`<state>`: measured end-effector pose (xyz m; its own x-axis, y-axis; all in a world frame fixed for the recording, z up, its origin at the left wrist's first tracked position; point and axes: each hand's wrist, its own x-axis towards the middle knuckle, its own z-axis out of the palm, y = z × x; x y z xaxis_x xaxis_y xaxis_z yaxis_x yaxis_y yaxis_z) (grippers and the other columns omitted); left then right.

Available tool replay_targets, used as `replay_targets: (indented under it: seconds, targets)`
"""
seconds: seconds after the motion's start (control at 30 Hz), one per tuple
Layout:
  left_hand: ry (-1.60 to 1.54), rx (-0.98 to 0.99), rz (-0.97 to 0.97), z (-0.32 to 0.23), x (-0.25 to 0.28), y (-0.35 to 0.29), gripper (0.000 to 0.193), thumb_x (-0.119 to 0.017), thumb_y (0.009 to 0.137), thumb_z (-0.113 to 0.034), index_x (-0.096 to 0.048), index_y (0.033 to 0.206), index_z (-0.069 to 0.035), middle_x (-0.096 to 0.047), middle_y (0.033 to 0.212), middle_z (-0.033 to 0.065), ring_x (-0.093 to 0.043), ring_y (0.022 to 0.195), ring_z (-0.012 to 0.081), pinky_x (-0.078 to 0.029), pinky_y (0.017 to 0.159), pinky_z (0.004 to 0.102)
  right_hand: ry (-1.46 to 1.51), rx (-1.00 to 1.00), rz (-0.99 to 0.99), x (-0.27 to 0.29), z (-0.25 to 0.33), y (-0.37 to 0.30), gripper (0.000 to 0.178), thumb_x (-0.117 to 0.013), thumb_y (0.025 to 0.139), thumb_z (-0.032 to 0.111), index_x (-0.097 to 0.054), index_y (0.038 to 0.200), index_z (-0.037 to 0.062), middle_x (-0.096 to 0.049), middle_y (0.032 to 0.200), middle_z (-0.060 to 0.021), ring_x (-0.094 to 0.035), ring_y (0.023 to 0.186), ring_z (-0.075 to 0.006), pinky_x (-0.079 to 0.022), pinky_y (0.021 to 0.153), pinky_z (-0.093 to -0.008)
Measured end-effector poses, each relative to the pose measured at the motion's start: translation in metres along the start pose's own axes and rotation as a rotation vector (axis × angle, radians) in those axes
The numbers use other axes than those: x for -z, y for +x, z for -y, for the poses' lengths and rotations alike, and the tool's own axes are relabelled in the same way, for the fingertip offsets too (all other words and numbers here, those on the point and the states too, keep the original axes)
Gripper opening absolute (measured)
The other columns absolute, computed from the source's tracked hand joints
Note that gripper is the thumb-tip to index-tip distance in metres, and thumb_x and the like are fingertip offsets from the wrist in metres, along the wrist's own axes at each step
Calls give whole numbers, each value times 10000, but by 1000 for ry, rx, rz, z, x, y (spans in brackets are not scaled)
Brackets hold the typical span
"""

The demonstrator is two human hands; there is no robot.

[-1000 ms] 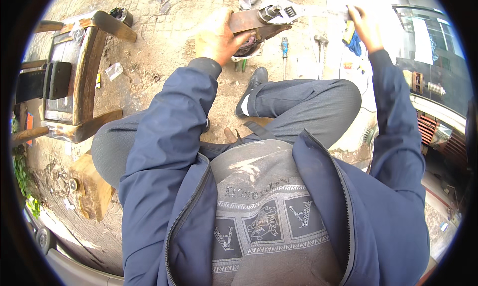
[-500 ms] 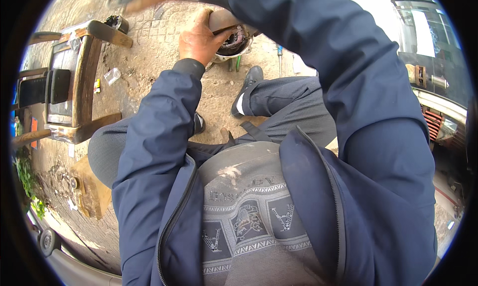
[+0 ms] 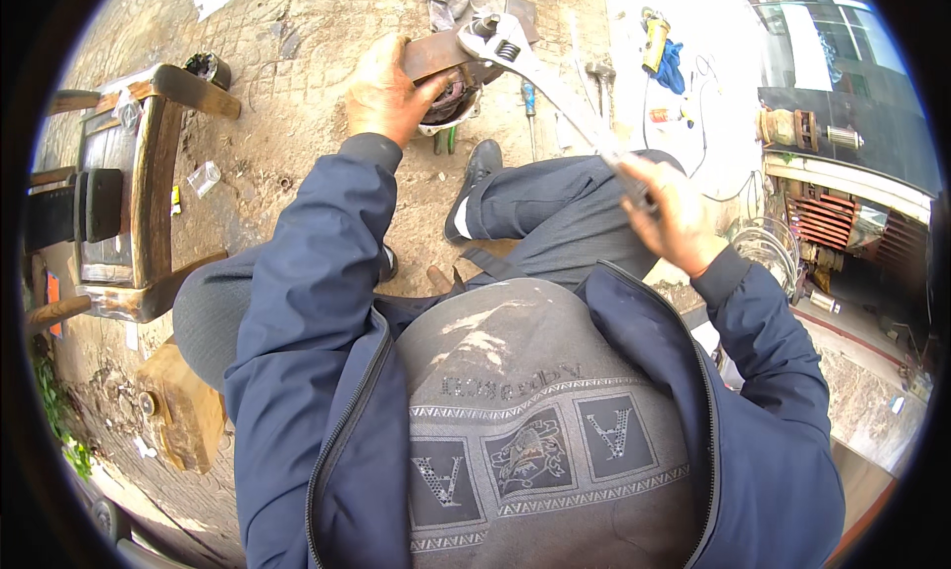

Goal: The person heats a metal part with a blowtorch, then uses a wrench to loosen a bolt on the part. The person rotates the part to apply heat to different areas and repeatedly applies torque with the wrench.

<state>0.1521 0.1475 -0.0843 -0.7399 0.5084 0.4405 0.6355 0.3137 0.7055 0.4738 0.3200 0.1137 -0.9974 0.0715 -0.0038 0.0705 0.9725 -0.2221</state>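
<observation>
My left hand grips the left end of a flat brown metal bar. Below the bar sits a round metal part with a dark inside, partly hidden by hand and bar. My right hand is closed round the handle end of a silver adjustable wrench. The wrench slants up and left, its jaws at the bar's right end, around or right beside a dark round piece there; I cannot tell which.
A screwdriver and a hammer lie right of the work. Farther right are a yellow power tool and a blue cloth. A worn wooden chair lies at the left, a wooden block below it.
My right hand has swung from the upper left, across my left arm, down to the right with the wrench. My left hand stays on the bar.
</observation>
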Motion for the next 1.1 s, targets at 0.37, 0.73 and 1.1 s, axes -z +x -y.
replay_targets:
  seconds: [0.37,0.73,1.1]
  targets:
    - [-36,35,243,1,18,4,588,-864,887,-345,-612,1295,-5,-721,1134,260,-725,1065,408,-574,914,466,-60,365,-308,-33,61,407,412,-799,862,371,-646,1104,74,-677,868,-82,-712,784,-305,-562,686,-413]
    - [-12,-17,255,4,16,1,654,-850,900,-402,-580,1327,13,-696,1140,265,-692,1066,431,-566,907,481,-93,-325,-128,7,-115,69,518,-726,978,312,-611,1438,104,-705,1179,-171,-713,992,-334,-554,912,-415]
    - [-131,142,464,20,9,-2,544,-847,900,-333,-621,1280,-16,-690,1165,246,-674,1109,401,-537,955,477,151,991,-391,-52,115,292,384,-844,849,372,-706,1043,70,-734,886,-108,-758,915,-316,-603,791,-455]
